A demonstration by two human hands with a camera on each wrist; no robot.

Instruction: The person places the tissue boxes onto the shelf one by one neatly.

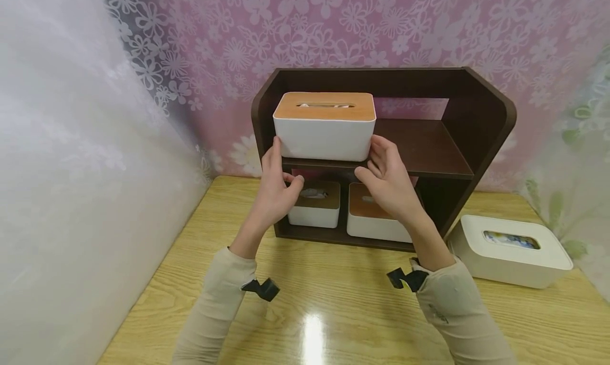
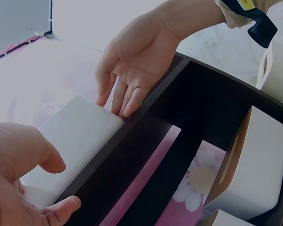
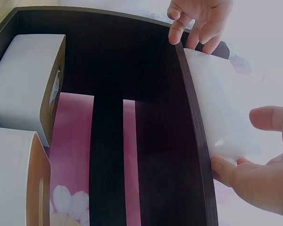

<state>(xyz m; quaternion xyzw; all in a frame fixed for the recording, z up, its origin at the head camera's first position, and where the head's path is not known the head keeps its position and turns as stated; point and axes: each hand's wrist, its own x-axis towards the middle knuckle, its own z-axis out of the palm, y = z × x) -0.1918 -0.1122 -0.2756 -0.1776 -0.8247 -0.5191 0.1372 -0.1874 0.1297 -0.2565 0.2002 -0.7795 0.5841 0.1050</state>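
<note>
A white tissue box (image 1: 326, 140) with a wood-look lid stands at the left of the upper board of a dark brown shelf (image 1: 429, 145). My left hand (image 1: 276, 187) touches the box's left side near its lower corner, thumb held away. On the opposite side, fingers of my right hand (image 1: 388, 177) touch the lower right corner, and that thumb is also clear of the box. Both hands appear in the left wrist view, flanking the white tissue box (image 2: 80, 136). The right wrist view shows the box's pale front (image 3: 221, 103) between them.
Below, the shelf holds a smaller tissue box (image 1: 314, 216) and a wider one (image 1: 376, 226), the latter partly behind my right hand. A cream tissue box (image 1: 512, 259) stands on the wooden table (image 1: 333, 296), right of the shelf. A flowered curtain (image 1: 310, 31) hangs behind.
</note>
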